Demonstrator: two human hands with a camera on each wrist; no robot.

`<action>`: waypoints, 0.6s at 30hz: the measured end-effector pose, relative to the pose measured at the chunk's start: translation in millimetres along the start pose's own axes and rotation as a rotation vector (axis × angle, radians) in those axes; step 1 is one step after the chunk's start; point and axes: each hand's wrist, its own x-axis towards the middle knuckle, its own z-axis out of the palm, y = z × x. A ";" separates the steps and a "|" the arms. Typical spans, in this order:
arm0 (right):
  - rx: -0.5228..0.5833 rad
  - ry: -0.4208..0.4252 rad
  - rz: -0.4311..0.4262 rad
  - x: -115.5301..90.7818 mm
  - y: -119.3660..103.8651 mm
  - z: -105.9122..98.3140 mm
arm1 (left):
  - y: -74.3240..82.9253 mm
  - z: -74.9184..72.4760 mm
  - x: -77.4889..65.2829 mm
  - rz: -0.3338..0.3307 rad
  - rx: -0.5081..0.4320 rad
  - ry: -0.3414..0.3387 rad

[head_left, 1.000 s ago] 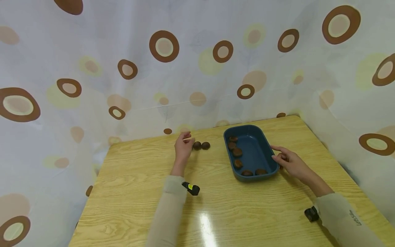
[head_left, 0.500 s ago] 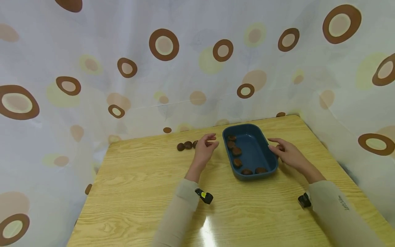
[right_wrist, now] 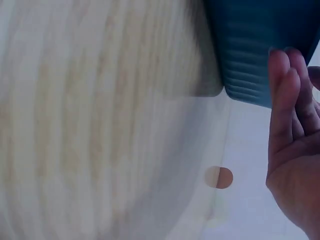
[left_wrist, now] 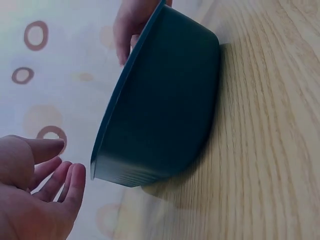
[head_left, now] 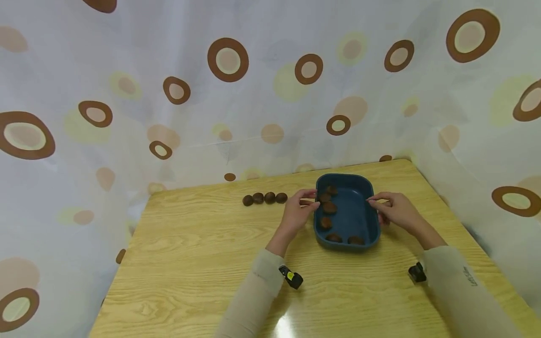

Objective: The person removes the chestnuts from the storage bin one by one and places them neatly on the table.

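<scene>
A blue rectangular basin point(head_left: 348, 246) stands on the table, several glossy brown rounded pieces that look like chestnuts point(head_left: 329, 207) lying along its left and near sides. My right hand point(head_left: 395, 212) holds the basin's right rim; the right wrist view shows its fingers against the outer wall point(right_wrist: 250, 65), with the thumb mostly out of frame. My left hand point(head_left: 297, 209) is by the left rim, thumb and fingers loosely bent. A narrow gap separates the left fingertips point(left_wrist: 77, 172) from the basin in the left wrist view. Nothing shows between those fingers.
A short row of similar brown pieces point(head_left: 270, 197) sits on the table left of the basin, near the back edge. The wood-grain table point(head_left: 190, 263) meets a patterned curtain point(head_left: 253, 108) behind and at the right. Both wrists carry small black cameras point(head_left: 293, 279).
My left hand has moved right, from the row of brown pieces to the basin's left side. The basin has turned and shifted slightly right. My right hand stays at its right rim.
</scene>
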 end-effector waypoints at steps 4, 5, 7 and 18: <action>-0.129 0.115 -0.067 3.5 -1.4 -4.0 | 5.3 5.1 -3.4 0.005 -0.003 -0.032; -0.157 0.136 -0.090 5.9 -1.7 -5.2 | 6.3 6.4 -4.6 0.007 -0.006 -0.041; -0.207 0.161 -0.133 12.1 -3.5 -7.2 | 8.7 8.8 -6.9 0.011 -0.015 -0.055; -0.122 0.022 0.000 36.1 -2.4 -18.6 | 13.3 18.7 -9.7 0.039 0.011 -0.084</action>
